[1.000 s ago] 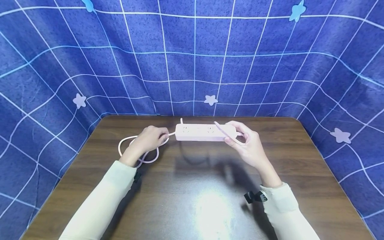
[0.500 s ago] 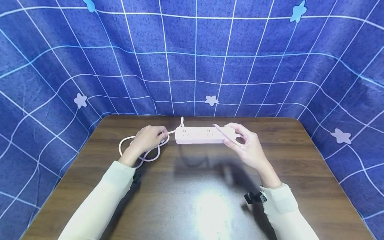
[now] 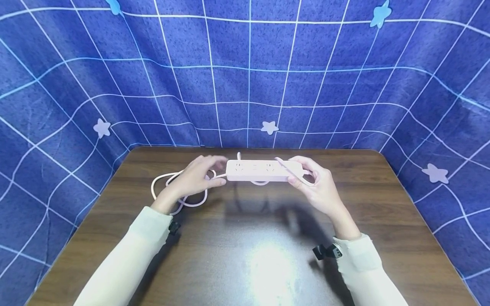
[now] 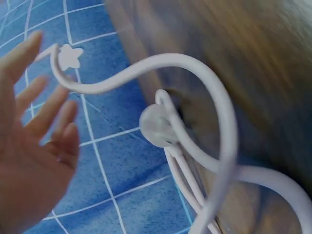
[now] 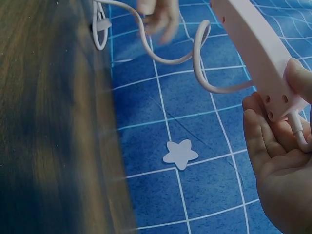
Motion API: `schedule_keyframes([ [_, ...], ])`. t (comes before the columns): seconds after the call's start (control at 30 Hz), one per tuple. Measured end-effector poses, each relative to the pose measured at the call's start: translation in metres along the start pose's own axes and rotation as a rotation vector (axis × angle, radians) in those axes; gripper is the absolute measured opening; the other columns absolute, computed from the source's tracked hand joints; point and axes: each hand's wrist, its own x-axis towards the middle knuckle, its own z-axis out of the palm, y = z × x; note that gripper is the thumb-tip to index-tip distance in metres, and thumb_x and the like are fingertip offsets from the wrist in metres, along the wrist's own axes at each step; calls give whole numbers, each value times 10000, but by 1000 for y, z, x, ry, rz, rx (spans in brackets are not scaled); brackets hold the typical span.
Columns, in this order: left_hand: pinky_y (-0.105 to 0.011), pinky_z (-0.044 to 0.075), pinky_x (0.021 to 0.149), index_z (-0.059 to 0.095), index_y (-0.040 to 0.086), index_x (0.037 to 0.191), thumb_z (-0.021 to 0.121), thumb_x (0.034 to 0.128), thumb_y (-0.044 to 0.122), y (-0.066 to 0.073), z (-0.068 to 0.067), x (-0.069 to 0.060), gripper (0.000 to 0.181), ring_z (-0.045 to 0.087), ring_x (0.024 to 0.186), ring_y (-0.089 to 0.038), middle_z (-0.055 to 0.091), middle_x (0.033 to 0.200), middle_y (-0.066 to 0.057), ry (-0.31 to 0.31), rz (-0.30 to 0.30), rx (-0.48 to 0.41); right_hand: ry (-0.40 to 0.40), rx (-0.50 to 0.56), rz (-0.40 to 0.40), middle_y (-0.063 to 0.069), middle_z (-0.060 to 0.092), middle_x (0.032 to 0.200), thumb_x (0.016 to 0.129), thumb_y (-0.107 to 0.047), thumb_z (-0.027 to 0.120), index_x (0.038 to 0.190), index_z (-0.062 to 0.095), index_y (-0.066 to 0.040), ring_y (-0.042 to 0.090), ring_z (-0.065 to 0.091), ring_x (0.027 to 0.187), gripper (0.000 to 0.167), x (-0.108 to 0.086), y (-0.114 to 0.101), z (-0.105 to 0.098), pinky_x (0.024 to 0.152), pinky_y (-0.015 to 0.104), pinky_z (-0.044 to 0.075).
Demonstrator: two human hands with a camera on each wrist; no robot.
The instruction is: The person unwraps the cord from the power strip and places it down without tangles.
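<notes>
A pale power strip (image 3: 252, 170) is held level above the table. My right hand (image 3: 317, 185) grips its right end, thumb on the near side; in the right wrist view the fingers (image 5: 258, 139) lie under that end. From there the strip's cord (image 3: 292, 171) crosses over the top and passes behind and below. My left hand (image 3: 197, 176) is beside the strip's left end, thumb and fingers spread apart. In the left wrist view, the cord (image 4: 161, 61) runs past the fingers, not gripped. A whitish round piece (image 4: 157, 126) sits among the cord's loops, its kind unclear.
The remaining cord lies in loose loops (image 3: 162, 176) on the brown wooden table (image 3: 245, 238), left of the strip. A blue grid-patterned cloth (image 3: 229, 85) with star shapes hangs behind and around the table. Small black devices (image 3: 327, 251) are strapped at the wrists.
My left hand has let go of the cord and spread its fingers, moving slightly right towards the strip. A cord loop now shows below the strip. The right hand keeps its grip.
</notes>
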Motion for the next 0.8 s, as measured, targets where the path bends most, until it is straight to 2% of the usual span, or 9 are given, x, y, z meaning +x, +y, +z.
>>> schedule_keyframes([
  [0.07,-496,443,1027,565,192,1508,840,923,364,6,-5,3,668,630,1137,-297,661,1360,-52,91,42,-28,3,-4,-1,78,749,1151,933,1,782,1302,694,-87,99,685,1005,390,0,-1,0,873,218,567],
  [0.13,-526,393,1103,577,195,1508,836,931,326,13,-11,8,646,605,1227,-278,614,1434,-50,167,103,-39,6,-10,-1,70,750,1152,930,-2,785,1301,695,-86,97,683,1003,391,-1,-1,-1,871,208,562],
  [0.2,-517,355,1127,610,200,1484,818,947,274,21,-16,14,580,568,1277,-256,602,1468,-51,195,181,-30,6,-11,-1,64,751,1147,929,-2,786,1302,695,-83,98,684,999,392,-1,-2,-1,867,212,565],
  [0.3,-491,370,1070,662,207,1438,790,965,254,30,-18,23,492,526,1309,-247,611,1479,-38,160,301,14,1,-1,2,63,750,1143,928,5,784,1304,692,-78,97,687,994,396,-1,-2,-1,854,215,569],
  [0.37,-465,381,1000,688,214,1411,774,972,278,36,-15,27,451,528,1278,-232,624,1475,-6,113,349,42,-7,8,1,71,749,1147,931,10,781,1309,689,-73,98,688,996,398,-1,-3,0,847,220,573],
  [0.5,-455,367,966,720,201,1352,784,950,324,43,-9,31,426,529,1255,-210,684,1383,60,60,356,40,-27,18,-7,97,746,1174,934,2,781,1316,688,-77,104,690,1018,401,0,-4,3,861,228,572],
  [0.63,-457,357,956,737,160,1264,838,892,324,46,-6,33,419,535,1212,-215,721,1238,36,65,350,33,-32,5,-19,109,745,1188,933,5,780,1322,686,-80,96,691,1036,409,0,-4,2,882,224,569],
  [0.8,-460,378,936,754,128,1070,854,875,343,44,-7,38,307,533,1150,-233,701,1126,3,70,391,83,-44,12,-26,117,739,1200,929,23,775,1332,673,-60,92,686,1047,424,-1,-6,1,911,227,569],
])
